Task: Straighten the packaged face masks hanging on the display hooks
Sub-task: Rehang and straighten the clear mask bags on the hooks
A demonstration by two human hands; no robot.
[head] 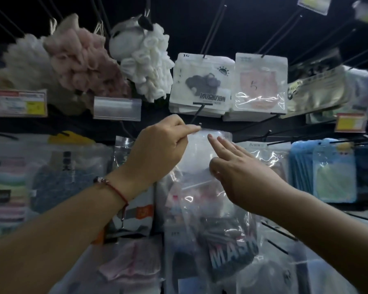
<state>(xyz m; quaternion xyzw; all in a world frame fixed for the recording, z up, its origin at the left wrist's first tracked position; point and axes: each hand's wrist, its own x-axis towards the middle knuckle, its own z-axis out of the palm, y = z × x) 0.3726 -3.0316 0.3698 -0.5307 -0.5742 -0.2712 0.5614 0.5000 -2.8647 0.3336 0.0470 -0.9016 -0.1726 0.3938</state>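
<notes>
Our left hand (pixel 159 149) pinches the top edge of the clear mask packet (pixel 202 153) just under its display hook (pixel 197 117) — our right hand (pixel 238 177) lies flat on it, fingers straight. It looks light, limp and slippery — best held at the header.

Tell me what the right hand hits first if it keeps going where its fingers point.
Likely the clear mask packet whose top the left hand pinches; the right hand fingers aim up-left across its face. Depth unclear; they may already touch it.
</notes>
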